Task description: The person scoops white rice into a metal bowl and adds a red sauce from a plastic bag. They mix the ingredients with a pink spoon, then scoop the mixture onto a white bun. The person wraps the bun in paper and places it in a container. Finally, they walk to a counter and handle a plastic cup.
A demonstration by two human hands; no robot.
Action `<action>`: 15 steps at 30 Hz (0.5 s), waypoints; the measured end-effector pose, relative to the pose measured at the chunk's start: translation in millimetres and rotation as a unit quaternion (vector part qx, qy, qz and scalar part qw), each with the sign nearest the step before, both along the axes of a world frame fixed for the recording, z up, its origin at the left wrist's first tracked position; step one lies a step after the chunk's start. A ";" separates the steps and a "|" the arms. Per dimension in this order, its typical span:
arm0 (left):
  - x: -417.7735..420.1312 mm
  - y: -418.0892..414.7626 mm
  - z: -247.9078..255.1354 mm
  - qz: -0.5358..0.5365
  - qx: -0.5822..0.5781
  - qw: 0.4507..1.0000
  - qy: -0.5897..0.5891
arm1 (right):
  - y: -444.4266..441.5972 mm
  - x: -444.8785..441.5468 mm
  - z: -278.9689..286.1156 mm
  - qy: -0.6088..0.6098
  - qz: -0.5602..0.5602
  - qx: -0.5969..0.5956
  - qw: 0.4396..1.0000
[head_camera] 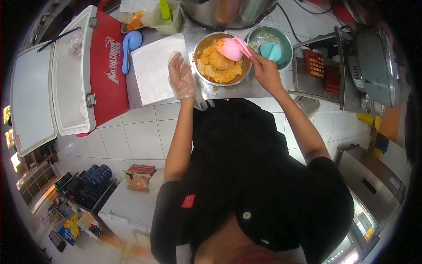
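Note:
My right hand point(265, 70), bare, grips the handle of a pink plastic scoop point(229, 49), whose bowl rests over the yellow-orange rice point(219, 70) in a round metal bowl point(198, 76). In a clear plastic glove, my left hand point(181, 76) is held above the right part of a sheet of white paper point(155, 71), left of the rice bowl, with nothing seen in it. Right of the rice, a second metal bowl point(286, 56) holds chopped pale-green bits and a teal scoop point(271, 51). A blue scoop point(133, 41) lies beyond the paper's upper left corner.
At left stands a red and white cooler box point(110, 66), lid swung up. Behind the paper are a pale green tub point(171, 23) with a green handle and a tray of orange food point(134, 21). A large steel pot point(227, 13) stands at the back. Egg trays point(314, 63) sit on a rack at right.

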State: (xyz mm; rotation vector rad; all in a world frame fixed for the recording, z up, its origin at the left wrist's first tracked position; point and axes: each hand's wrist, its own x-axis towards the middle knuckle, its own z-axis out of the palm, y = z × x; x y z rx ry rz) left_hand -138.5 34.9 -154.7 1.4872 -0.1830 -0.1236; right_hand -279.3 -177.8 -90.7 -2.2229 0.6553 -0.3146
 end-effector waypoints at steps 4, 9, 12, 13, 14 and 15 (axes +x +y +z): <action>-13.1 30.6 10.2 -0.017 0.001 1.000 -0.015 | -4.0 1.0 -13.3 -0.053 -0.014 0.061 0.997; -42.8 50.9 -7.9 -0.027 0.076 0.996 -0.042 | -3.8 -4.2 -22.9 -0.035 -0.045 0.136 0.989; -56.3 56.0 -16.0 -0.146 0.271 0.939 -0.152 | -3.3 -8.7 -23.8 -0.001 -0.062 0.159 0.985; -60.9 54.2 -16.3 -0.189 0.332 0.903 -0.197 | -3.1 -9.3 -23.4 -0.003 -0.062 0.156 0.986; -63.5 51.1 -17.3 -0.236 0.339 0.886 -0.209 | -2.1 -9.5 -22.8 -0.006 -0.062 0.154 0.986; -64.0 45.0 -17.2 -0.284 0.345 0.867 -0.222 | -1.9 -10.1 -21.7 -0.009 -0.063 0.150 0.987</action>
